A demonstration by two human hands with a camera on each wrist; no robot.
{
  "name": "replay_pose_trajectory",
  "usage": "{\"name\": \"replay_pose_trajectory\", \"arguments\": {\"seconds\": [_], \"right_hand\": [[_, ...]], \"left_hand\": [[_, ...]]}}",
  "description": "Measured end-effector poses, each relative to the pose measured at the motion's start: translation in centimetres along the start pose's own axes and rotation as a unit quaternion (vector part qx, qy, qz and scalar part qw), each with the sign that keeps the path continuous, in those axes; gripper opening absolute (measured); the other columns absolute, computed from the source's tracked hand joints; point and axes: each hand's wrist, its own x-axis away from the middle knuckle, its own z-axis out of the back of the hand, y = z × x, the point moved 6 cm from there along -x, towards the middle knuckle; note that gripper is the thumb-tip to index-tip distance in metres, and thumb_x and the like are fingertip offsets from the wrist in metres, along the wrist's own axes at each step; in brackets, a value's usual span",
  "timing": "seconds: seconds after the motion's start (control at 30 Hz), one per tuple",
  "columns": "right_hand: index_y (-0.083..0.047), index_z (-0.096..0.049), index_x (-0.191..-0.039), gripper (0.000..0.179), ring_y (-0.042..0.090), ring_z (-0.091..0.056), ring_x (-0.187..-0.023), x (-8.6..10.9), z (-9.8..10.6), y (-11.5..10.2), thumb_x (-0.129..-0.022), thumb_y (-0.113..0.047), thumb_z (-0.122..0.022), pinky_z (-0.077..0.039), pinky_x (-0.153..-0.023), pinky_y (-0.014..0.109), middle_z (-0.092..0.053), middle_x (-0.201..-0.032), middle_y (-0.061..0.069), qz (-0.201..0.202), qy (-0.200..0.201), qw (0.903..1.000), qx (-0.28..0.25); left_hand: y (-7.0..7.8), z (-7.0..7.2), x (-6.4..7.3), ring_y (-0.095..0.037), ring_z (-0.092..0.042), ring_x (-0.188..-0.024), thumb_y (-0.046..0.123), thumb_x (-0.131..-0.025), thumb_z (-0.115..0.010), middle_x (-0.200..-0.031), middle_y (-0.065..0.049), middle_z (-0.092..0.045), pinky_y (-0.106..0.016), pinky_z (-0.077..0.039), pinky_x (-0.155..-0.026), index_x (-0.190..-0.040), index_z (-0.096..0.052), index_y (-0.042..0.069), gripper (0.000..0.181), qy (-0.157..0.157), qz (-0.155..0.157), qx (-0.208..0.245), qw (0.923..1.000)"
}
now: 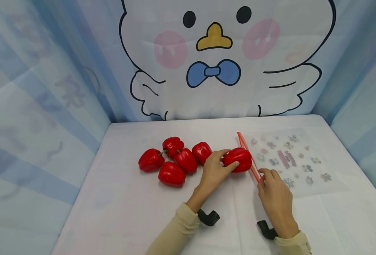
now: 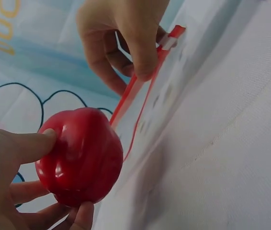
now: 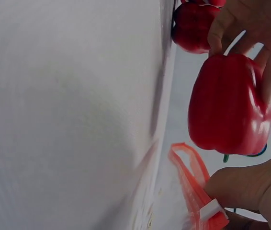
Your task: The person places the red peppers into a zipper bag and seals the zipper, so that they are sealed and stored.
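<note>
My left hand [image 1: 214, 171] grips a glossy red bell pepper [image 1: 237, 160], thumb on one side and fingers on the other. In the left wrist view the pepper [image 2: 80, 155] is held just before the bag's mouth. My right hand [image 1: 275, 194] pinches the red-edged opening of a clear zip bag [image 1: 294, 159] printed with small cartoon figures, which lies flat on the table. Parted red edges [image 3: 188, 172] and a white slider [image 3: 211, 210] show in the right wrist view, close to the right thumb.
Several more red bell peppers [image 1: 172, 173] lie grouped on the white table [image 1: 117, 219], left of the hands. Black curved pieces [image 1: 209, 217] sit at both wrists. Behind the table hangs a curtain [image 1: 213, 102] with a cartoon bird.
</note>
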Motion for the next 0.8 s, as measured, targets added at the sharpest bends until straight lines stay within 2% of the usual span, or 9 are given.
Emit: {"name": "replay_pose_trajectory", "arguments": {"seconds": [0.17,0.3,0.43,0.6,0.8], "right_hand": [[0.0,-0.07,-0.113,0.028,0.03,-0.06,-0.058,0.1,0.2,-0.1,-0.087,0.007,-0.069,-0.047,-0.043,0.045,-0.067,-0.094,0.019,0.009,0.019,0.9997,-0.007],[0.002,-0.07,-0.112,0.028,0.033,-0.061,-0.059,0.0,0.6,-0.2,-0.085,0.01,-0.068,-0.05,-0.044,0.048,-0.067,-0.092,0.021,0.017,0.048,0.9987,-0.009],[0.004,-0.07,-0.112,0.029,0.033,-0.059,-0.059,0.0,0.8,-0.3,-0.085,0.011,-0.069,-0.051,-0.047,0.049,-0.066,-0.091,0.022,0.015,0.057,0.9982,-0.01],[0.006,-0.069,-0.111,0.026,0.033,-0.06,-0.061,-0.1,1.0,-0.3,-0.086,0.011,-0.067,-0.051,-0.049,0.048,-0.064,-0.089,0.022,0.015,0.09,0.9957,-0.017],[0.009,-0.069,-0.113,0.025,0.036,-0.065,-0.069,-0.1,1.3,-0.1,-0.088,0.011,-0.067,-0.057,-0.054,0.053,-0.064,-0.091,0.024,0.014,0.121,0.9921,-0.032]], "left_hand": [[0.4,-1.0,-0.3,-0.02,-0.065,-0.097,0.032,-0.092,-0.081,-0.118,-0.008,-0.073,-0.02,-0.05,-0.077,-0.138,-0.066,0.011,0.052,0.028,-0.003,-0.017,0.9995],[0.6,-1.9,-0.4,-0.017,-0.064,-0.102,0.032,-0.092,-0.08,-0.122,-0.008,-0.072,-0.023,-0.053,-0.084,-0.138,-0.065,0.011,0.052,0.032,-0.002,-0.028,0.9991],[0.6,-2.3,-0.3,-0.018,-0.064,-0.105,0.032,-0.093,-0.079,-0.122,-0.009,-0.071,-0.026,-0.053,-0.087,-0.138,-0.065,0.01,0.052,0.035,0.007,-0.034,0.9988],[0.5,-2.5,-0.2,-0.019,-0.065,-0.105,0.031,-0.093,-0.079,-0.121,-0.01,-0.071,-0.026,-0.053,-0.086,-0.137,-0.065,0.009,0.051,0.038,0.005,-0.034,0.9987],[0.4,-2.5,-0.1,-0.015,-0.06,-0.098,0.031,-0.093,-0.079,-0.121,-0.009,-0.069,-0.02,-0.049,-0.08,-0.138,-0.061,0.009,0.054,0.044,0.009,-0.015,0.9989]]}}
